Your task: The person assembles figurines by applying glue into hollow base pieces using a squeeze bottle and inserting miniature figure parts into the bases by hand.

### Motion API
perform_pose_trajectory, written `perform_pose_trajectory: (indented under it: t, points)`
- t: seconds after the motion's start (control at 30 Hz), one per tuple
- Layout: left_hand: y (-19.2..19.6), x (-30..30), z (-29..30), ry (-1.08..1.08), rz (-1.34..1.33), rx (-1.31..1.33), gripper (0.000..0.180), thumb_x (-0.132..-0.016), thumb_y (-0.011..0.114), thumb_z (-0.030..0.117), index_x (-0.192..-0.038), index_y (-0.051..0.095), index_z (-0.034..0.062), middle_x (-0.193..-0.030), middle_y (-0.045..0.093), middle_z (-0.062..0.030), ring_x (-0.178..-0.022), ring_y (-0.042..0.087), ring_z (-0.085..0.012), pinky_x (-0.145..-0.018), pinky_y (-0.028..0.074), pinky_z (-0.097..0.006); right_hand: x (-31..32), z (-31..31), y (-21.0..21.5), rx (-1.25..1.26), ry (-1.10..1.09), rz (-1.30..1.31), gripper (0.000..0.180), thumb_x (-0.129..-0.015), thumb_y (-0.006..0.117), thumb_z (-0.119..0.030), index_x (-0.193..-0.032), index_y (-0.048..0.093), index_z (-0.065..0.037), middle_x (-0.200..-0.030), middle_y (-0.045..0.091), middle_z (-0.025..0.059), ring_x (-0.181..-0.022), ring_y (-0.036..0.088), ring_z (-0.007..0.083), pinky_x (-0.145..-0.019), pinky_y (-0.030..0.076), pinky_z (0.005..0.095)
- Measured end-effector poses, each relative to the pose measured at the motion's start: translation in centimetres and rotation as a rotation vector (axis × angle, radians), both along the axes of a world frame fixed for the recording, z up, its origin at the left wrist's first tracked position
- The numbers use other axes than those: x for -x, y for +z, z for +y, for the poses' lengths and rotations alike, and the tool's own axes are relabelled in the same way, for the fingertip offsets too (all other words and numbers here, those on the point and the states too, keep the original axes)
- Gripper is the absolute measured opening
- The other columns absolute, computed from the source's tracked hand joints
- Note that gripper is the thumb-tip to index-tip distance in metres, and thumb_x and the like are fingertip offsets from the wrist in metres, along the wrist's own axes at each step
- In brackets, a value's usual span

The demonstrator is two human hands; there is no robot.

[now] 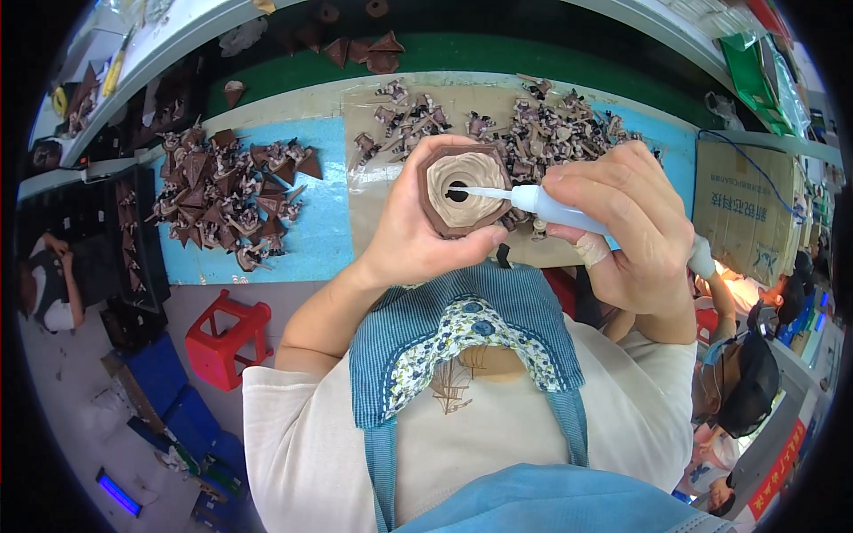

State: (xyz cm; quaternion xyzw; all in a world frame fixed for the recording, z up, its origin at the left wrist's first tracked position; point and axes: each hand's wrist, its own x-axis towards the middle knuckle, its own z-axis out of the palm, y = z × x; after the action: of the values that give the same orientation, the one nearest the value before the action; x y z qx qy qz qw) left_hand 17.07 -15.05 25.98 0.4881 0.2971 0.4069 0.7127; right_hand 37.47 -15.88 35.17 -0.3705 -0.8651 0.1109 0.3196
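Note:
My left hand [406, 233] is closed round a brown hexagonal piece [462, 216], held up above the near edge of the table. Its face is cream and ridged, with a dark hole in the middle. In my right hand [638, 226] is a pale squeeze bottle [560, 211] with a long thin white nozzle [489, 192]. The nozzle points left, and its tip is at the hole of the piece. Whether any liquid is coming out is too small to see. A strip of tape wraps one finger of the right hand.
Behind my hands lies a pile of small brown, cream and black figures [569, 120]. On the blue mat at left is a heap of brown pyramid-shaped pieces with figures [213, 191]. A cardboard box [742, 204] stands at right, a red stool [227, 338] at left. Other people sit at right.

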Motion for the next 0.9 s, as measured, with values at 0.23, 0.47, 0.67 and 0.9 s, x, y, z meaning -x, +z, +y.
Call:
perform_pose_trajectory:
  t: [0.23, 0.47, 0.67, 0.9]
  points:
    - [-0.1, 0.1, -0.1, 0.004, 0.056, -0.066, 0.073, -0.064, 0.079, 0.009, -0.123, 0.036, 0.0005, -0.111, 0.053, -0.0096, -0.105, 0.053, -0.0161, -0.092, 0.044, -0.03, 0.5, 0.0, 0.2, -0.038, -0.002, -0.037, 0.034, -0.058, 0.07, -0.004, -0.09, 0.063, 0.003, -0.081, 0.064, 0.0125, -0.064, 0.054, 0.0241, -0.056, 0.037, 0.0333]
    - [-0.2, 0.2, 0.2, 0.016, 0.059, -0.058, 0.073, -0.064, 0.078, 0.008, -0.123, 0.037, 0.0009, -0.111, 0.054, -0.0097, -0.105, 0.054, -0.0164, -0.092, 0.045, -0.031, 0.6, 0.4, 0.1, -0.039, -0.001, -0.069, 0.031, -0.058, 0.069, -0.004, -0.088, 0.063, 0.003, -0.079, 0.064, 0.0123, -0.063, 0.054, 0.0238, -0.055, 0.036, 0.0334]
    - [-0.6, 0.2, 0.9, 0.014, 0.045, 0.0, 0.071, -0.064, 0.078, 0.008, -0.122, 0.037, 0.001, -0.11, 0.054, -0.0098, -0.104, 0.054, -0.0163, -0.092, 0.044, -0.031, 0.5, 1.4, -0.6, -0.032, 0.003, -0.054, 0.03, -0.059, 0.069, -0.004, -0.088, 0.063, 0.003, -0.079, 0.064, 0.0131, -0.063, 0.055, 0.0254, -0.056, 0.037, 0.0342]
    - [-0.9, 1.3, 2.3, 0.057, 0.249, 0.017, 0.067, -0.063, 0.082, 0.014, -0.115, 0.043, 0.0001, -0.106, 0.058, -0.0116, -0.098, 0.059, -0.0186, -0.086, 0.048, -0.031, -2.2, 3.8, -3.9, 0.539, -0.276, 0.598, 0.036, -0.081, 0.07, -0.006, -0.111, 0.052, 0.002, -0.094, 0.063, 0.0095, -0.08, 0.063, 0.0152, -0.071, 0.049, 0.0268]
